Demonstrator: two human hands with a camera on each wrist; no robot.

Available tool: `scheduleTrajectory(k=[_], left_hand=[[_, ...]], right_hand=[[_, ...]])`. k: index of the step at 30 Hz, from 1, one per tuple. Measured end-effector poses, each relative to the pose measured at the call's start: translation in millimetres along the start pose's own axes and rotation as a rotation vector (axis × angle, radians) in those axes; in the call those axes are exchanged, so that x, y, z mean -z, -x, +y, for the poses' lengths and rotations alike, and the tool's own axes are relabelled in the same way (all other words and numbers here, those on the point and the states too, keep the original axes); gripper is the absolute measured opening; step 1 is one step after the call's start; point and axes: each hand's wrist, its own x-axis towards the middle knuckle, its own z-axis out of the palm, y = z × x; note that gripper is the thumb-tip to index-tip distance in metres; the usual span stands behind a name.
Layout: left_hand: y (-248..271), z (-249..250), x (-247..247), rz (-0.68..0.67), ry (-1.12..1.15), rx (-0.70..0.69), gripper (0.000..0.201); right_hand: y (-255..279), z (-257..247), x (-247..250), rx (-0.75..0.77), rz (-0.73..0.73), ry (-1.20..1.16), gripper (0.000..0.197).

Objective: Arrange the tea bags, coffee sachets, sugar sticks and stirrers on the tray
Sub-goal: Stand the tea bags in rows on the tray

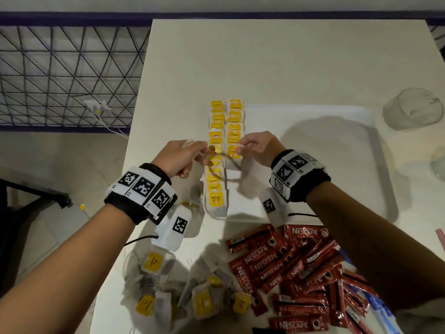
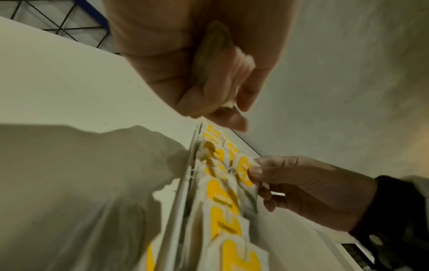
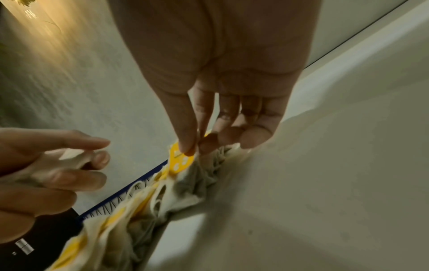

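Observation:
Two columns of tea bags with yellow tags, a left column (image 1: 215,131) and a right column (image 1: 234,116), lie along the left side of a white tray (image 1: 313,112). My right hand (image 1: 240,148) pinches the yellow tag of a tea bag (image 1: 234,153) at the near end of the right column; the pinch shows closely in the right wrist view (image 3: 181,159). Just left of it, my left hand (image 1: 202,151) hovers over the left column with its fingers curled round another tea bag (image 2: 211,53). A string hangs between the two hands.
Loose tea bags (image 1: 183,292) are heaped at the table's near left. Red coffee sachets (image 1: 289,266) lie near right, with blue sugar sticks (image 1: 382,307) beyond them and pink stirrers (image 1: 441,237) at the frame edge. A glass (image 1: 411,109) stands beside the tray's far right corner. The table's left edge (image 1: 134,131) drops to the floor.

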Motion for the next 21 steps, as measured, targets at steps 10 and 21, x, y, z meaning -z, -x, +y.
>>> scheduleTrajectory(k=[10,21], left_hand=[[6.9,3.2,1.4,-0.103,0.026,0.043,0.018],[16.6,5.6,-0.4,-0.090,0.070,0.053,0.011]], right_hand=[[-3.9,-1.6,-1.8,-0.032,0.014,0.131,0.023],[36.1,-3.2,-16.0,0.011,-0.009,0.083,0.042]])
